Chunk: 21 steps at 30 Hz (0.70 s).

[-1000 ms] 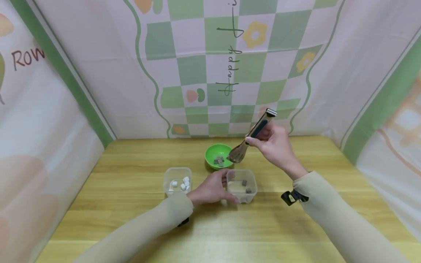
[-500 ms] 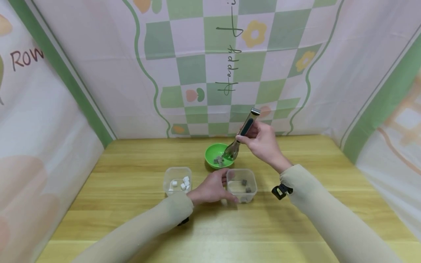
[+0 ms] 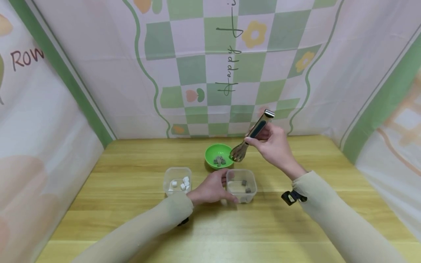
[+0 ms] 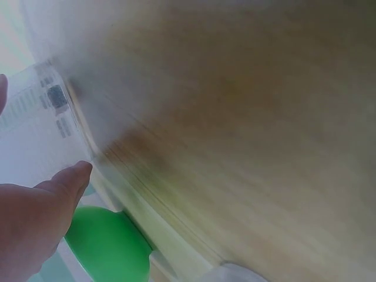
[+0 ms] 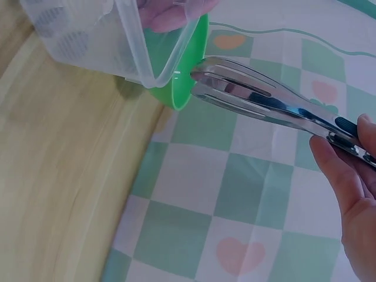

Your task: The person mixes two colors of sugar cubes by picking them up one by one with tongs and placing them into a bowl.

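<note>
My right hand [image 3: 274,146] holds a pair of metal tongs [image 3: 258,128] with dark grip inlays and slotted heads. The heads hang over the right rim of a green bowl [image 3: 227,148]; in the right wrist view, the tongs [image 5: 258,97] show nothing between their tips. Several small grey cubes [image 3: 219,161] lie in the bowl. My left hand [image 3: 212,188] holds the left side of a clear plastic container [image 3: 252,176], fingers at its back corner and thumb at its front. A few grey cubes [image 3: 244,182] lie inside that container.
Left of my left hand stands a second clear container [image 3: 167,176] with several white cubes [image 3: 183,186]. All stand on a wooden table [image 3: 131,157]. A checked green and white cloth [image 3: 220,65] hangs behind the table's back edge.
The tongs dipped left into the bowl, then drew back right to its rim. One more grey cube now shows at the right of the bowl's pile. My left hand stays put.
</note>
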Motion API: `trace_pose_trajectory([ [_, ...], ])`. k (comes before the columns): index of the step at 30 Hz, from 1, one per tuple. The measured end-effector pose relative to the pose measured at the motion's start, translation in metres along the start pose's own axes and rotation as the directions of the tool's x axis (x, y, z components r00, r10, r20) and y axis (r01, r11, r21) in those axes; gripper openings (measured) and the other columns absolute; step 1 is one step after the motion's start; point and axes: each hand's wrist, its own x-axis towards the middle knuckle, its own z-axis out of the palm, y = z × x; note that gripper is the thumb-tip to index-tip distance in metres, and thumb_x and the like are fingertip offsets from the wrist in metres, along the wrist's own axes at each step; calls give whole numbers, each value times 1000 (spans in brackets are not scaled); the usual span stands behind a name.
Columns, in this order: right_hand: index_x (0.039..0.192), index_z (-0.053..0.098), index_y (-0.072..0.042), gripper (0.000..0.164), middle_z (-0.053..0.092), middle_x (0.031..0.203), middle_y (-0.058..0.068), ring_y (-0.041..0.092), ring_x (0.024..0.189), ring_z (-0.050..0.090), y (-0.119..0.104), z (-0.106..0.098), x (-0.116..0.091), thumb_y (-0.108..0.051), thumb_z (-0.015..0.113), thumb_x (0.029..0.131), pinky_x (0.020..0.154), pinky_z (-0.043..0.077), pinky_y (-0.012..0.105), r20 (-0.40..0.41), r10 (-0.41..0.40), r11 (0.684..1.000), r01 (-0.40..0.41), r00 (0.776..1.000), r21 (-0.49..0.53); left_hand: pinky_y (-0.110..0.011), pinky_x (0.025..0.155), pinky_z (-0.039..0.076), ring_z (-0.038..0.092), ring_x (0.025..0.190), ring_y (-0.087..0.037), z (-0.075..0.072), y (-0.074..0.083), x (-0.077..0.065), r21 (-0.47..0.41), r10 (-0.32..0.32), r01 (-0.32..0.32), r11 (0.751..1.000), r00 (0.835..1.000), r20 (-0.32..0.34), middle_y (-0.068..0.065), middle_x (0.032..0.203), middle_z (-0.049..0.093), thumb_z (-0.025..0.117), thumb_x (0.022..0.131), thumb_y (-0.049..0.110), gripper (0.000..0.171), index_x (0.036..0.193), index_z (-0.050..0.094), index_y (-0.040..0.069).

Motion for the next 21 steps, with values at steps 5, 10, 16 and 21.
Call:
trace_pose_trajectory([
  [5, 104, 70, 3, 22, 77, 92, 17, 4, 78, 73, -6, -10, -12, -1, 85, 88, 68, 60, 15, -26, -23, 1000, 23, 999, 2, -35, 115, 46, 56, 137, -26, 1, -1, 1, 8, -1, 1, 1000, 1000, -4, -12, 149, 58, 99, 72, 12, 98, 153, 45, 1],
  [10, 105, 71, 4, 24, 77, 92, 17, 1, 79, 72, -10, -17, -25, 3, 85, 86, 69, 60, 14, -30, -41, 999, 41, 999, -2, -34, 115, 46, 56, 136, -26, 2, -1, 2, 0, 4, -4, 1000, 1000, -1, -12, 149, 58, 99, 72, 11, 99, 154, 45, 1],
  [16, 108, 71, 5, 27, 77, 94, 20, 1, 80, 72, -11, -22, -36, 7, 85, 85, 72, 60, 15, -34, -51, 999, 52, 998, 16, -35, 115, 46, 55, 137, -28, 2, 0, 0, 1, 1, -1, 1000, 1000, -3, -13, 150, 57, 99, 71, 11, 100, 154, 44, 0],
  [21, 106, 71, 6, 26, 77, 93, 19, 2, 79, 73, -12, -25, -42, 9, 84, 84, 72, 61, 16, -34, -52, 998, 53, 998, 27, -36, 116, 45, 54, 138, -30, 2, 2, -1, -5, -4, 4, 1000, 1000, -1, -15, 151, 56, 99, 71, 10, 100, 154, 44, 0],
])
